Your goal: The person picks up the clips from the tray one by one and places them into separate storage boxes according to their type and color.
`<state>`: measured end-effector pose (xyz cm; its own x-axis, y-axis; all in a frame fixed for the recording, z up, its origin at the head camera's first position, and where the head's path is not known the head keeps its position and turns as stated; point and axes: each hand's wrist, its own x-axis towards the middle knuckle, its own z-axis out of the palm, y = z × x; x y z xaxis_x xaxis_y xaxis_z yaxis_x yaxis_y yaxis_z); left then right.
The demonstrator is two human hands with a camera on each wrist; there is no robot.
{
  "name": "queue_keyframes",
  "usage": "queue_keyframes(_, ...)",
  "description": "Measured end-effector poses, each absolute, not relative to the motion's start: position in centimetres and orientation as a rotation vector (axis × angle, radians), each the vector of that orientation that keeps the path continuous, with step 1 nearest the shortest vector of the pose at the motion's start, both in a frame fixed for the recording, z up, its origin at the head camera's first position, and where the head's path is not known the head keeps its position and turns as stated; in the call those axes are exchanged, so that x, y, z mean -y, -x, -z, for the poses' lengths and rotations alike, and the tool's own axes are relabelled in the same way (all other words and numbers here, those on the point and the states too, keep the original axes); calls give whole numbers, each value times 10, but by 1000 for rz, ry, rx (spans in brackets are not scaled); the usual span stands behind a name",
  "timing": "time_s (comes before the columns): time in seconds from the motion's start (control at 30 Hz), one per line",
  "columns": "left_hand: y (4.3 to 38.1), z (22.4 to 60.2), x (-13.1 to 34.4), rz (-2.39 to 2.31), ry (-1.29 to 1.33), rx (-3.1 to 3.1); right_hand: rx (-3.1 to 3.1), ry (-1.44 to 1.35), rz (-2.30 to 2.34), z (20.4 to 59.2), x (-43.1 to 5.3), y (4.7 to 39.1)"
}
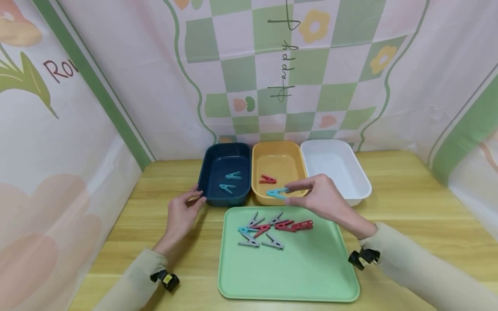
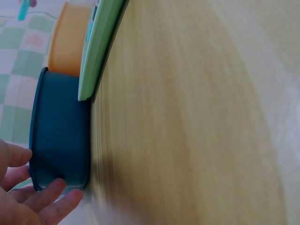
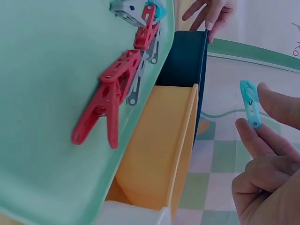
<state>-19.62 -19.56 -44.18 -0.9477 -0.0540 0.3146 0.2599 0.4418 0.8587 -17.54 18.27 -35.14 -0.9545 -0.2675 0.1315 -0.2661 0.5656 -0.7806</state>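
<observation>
My right hand (image 1: 324, 196) pinches a light blue clothespin (image 1: 276, 193) between thumb and fingers, above the near edge of the yellow bin (image 1: 280, 150). In the right wrist view this clothespin (image 3: 251, 104) hangs clear of the bins. A red clothespin (image 1: 267, 179) lies inside the yellow bin. With loosely bent fingers, my left hand (image 1: 182, 216) touches the near left corner of the dark blue bin (image 1: 227, 201). Two blue clothespins (image 1: 233, 175) lie in that bin. On the green tray (image 1: 292, 272) several grey, red and blue clothespins (image 1: 274, 242) form a loose heap.
A white bin (image 1: 330, 157) stands at the right end of the bin row. The tray lies in front of the bins on a wooden table (image 1: 412, 194). Printed cloth (image 1: 272, 77) hangs behind and at both sides.
</observation>
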Motion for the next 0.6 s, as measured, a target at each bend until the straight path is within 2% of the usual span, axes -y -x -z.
queue_keyframes(0.6,196,440,195,1493,174,2412,-2727,454,1425,344,-150,213)
